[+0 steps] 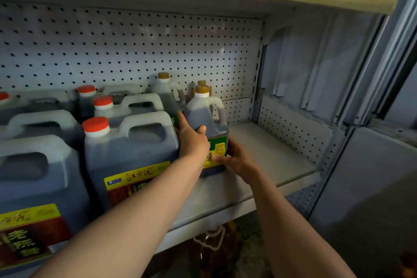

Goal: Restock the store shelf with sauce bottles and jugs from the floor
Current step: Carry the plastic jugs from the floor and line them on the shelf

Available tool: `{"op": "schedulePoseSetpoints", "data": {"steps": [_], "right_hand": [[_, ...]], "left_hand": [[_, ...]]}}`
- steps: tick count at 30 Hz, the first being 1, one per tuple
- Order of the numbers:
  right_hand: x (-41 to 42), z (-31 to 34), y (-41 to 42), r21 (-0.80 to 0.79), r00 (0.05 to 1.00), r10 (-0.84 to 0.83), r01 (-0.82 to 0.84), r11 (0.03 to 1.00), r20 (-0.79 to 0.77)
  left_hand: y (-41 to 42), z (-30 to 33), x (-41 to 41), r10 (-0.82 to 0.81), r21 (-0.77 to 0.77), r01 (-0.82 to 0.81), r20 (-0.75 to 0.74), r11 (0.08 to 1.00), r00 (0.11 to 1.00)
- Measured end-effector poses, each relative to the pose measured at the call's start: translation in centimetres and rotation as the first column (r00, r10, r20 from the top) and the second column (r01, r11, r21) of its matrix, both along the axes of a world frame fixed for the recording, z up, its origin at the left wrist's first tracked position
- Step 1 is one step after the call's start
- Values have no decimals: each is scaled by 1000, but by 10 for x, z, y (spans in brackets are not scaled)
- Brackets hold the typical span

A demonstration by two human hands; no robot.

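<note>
Shelf (pixel 259 156): six red-capped jugs (pixel 130 151) left, three gold-capped bottles right.
Left hand (pixel 193 140) and right hand (pixel 237 158) both grip the nearest gold-capped bottle (pixel 206 117), arms extended.

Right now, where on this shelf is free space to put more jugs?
Bare shelf lies right of the gold-capped jug that both hands hold, up to the perforated side wall. Left is crowded: red-capped jugs stand packed together.

Five red screw caps show on the large translucent plastic jugs of dark sauce (pixel 130 153) with moulded handles; a sixth jug at the near left shows no cap. Three smaller handled bottles of dark sauce with gold caps (pixel 204 117) stand beside them. Two hands (pixel 194 142) reach in.
</note>
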State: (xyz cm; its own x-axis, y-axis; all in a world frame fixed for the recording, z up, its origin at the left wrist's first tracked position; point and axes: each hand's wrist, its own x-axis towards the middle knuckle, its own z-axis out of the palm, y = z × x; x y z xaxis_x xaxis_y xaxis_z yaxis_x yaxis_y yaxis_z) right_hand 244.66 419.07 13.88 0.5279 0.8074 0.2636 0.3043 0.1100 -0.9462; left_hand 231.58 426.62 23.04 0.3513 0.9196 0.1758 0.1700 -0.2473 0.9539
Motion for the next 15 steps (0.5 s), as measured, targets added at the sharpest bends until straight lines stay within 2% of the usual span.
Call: {"op": "schedulePoseSetpoints", "data": {"steps": [15], "right_hand": [[11, -7, 17, -31, 998, 55, -56, 998, -27]], "left_hand": [[8, -4, 1, 66, 24, -66, -32, 998, 997]]}}
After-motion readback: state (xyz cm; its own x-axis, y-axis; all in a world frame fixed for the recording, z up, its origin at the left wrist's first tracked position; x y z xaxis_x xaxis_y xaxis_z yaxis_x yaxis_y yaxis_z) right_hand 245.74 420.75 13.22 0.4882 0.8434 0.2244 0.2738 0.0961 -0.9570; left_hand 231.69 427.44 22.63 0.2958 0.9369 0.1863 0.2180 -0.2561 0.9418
